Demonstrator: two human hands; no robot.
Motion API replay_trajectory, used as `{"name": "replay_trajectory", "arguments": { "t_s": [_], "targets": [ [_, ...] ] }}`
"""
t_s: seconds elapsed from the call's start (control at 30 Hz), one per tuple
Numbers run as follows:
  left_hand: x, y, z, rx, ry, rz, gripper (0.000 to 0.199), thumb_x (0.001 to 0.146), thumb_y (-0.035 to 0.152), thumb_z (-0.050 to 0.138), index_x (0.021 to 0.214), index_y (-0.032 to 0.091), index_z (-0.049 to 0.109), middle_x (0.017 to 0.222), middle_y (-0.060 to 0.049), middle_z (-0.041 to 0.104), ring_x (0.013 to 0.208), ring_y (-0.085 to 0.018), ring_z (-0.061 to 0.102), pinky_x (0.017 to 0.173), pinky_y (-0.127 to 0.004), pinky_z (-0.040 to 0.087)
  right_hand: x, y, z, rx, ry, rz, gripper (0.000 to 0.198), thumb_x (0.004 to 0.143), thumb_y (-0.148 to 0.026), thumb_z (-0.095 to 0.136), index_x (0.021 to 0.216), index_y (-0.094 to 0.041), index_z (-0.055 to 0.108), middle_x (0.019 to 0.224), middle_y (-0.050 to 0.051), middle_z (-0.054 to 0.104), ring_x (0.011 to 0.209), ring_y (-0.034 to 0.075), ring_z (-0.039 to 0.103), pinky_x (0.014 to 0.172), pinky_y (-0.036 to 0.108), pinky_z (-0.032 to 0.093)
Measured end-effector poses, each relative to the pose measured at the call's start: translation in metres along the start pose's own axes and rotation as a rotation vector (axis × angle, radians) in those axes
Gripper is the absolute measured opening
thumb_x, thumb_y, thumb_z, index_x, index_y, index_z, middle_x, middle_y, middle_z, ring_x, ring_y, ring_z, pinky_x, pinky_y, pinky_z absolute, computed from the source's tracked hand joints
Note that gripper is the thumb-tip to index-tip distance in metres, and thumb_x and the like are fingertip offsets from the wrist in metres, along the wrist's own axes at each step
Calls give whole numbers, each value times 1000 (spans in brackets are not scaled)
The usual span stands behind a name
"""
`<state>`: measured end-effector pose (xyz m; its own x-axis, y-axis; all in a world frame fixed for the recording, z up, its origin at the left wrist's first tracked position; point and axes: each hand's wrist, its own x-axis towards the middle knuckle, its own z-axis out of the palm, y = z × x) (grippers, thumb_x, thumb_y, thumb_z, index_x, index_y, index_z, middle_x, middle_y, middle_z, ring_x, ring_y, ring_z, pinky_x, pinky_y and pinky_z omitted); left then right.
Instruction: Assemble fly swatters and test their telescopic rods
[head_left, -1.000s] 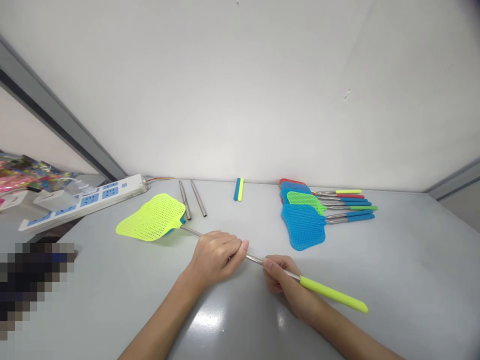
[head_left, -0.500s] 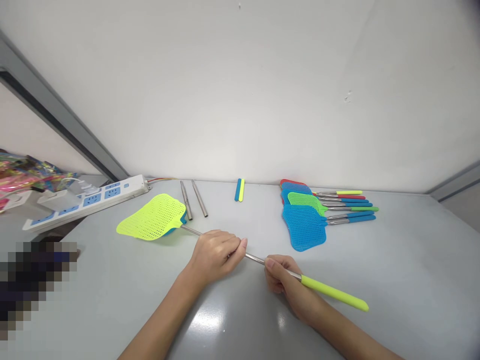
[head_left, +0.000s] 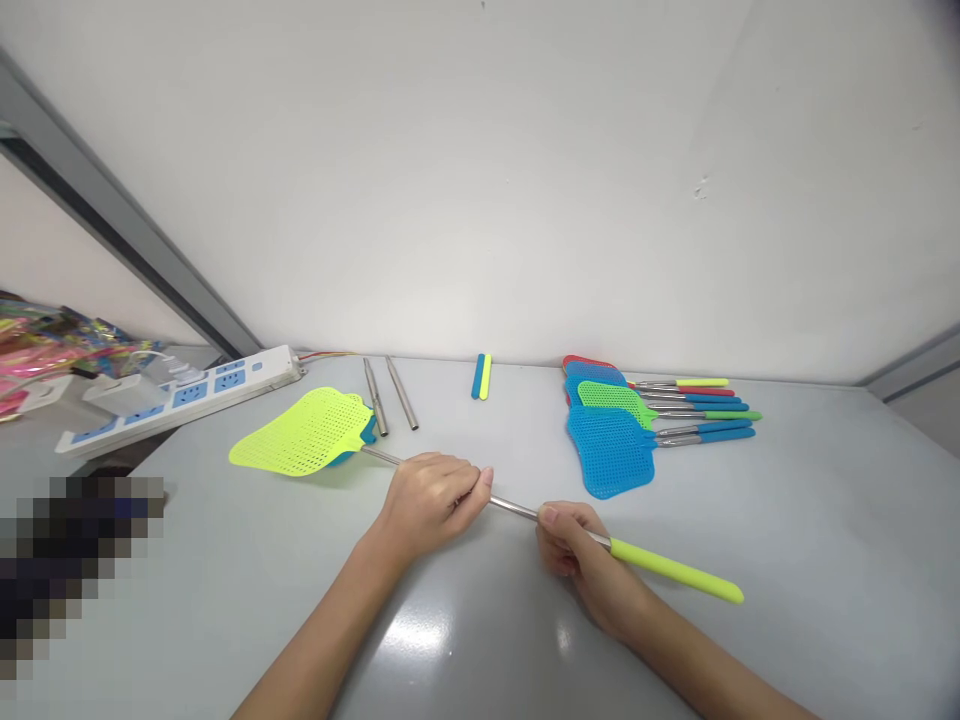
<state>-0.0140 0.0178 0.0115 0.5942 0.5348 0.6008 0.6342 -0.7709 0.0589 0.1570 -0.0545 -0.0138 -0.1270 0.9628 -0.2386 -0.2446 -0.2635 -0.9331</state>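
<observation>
Both hands grip one yellow fly swatter with a metal shaft and a yellow handle sleeve. My left hand is wrapped round the thin shaft, nearer the perforated head. My right hand is closed round the thicker shaft just before the sleeve, with its thumb along the top. The swatter slants down from left to right, above the table. Beneath its yellow head, the edge of a blue swatter head shows; most of it is hidden.
Several swatters, among them a blue one, lie stacked at the right. Two metal tubes and a blue and a yellow sleeve lie near the wall. A power strip is at the left; a pixelated dark area lies below it.
My right hand has shifted slightly right and up with the yellow handle. My left hand stays almost in place, and a little more shaft shows between the hands.
</observation>
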Motion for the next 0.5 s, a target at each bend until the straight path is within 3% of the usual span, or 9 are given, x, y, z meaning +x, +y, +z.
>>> {"name": "replay_trajectory", "arguments": {
  "t_s": [0.17, 0.5],
  "targets": [
    [1, -2, -1, 59, 24, -10, 36, 76, 18, 43, 41, 16, 36, 37, 6, 33, 36, -6, 30, 43, -23, 23, 3, -6, -3, 136, -31, -23, 37, 74, -28, 46, 47, -19, 22, 47, -6, 17, 44, 7, 15, 44, 26, 12],
    [2, -3, -3, 83, 47, -25, 37, 76, 18, 43, 41, 16, 35, 36, 6, 32, 36, -6, 29, 43, -23, 22, 6, -6, -11, 165, -1, -81, 38, 70, -24, 46, 43, -19, 19, 44, -6, 15, 43, 7, 13, 43, 27, 10]
  ]
}}
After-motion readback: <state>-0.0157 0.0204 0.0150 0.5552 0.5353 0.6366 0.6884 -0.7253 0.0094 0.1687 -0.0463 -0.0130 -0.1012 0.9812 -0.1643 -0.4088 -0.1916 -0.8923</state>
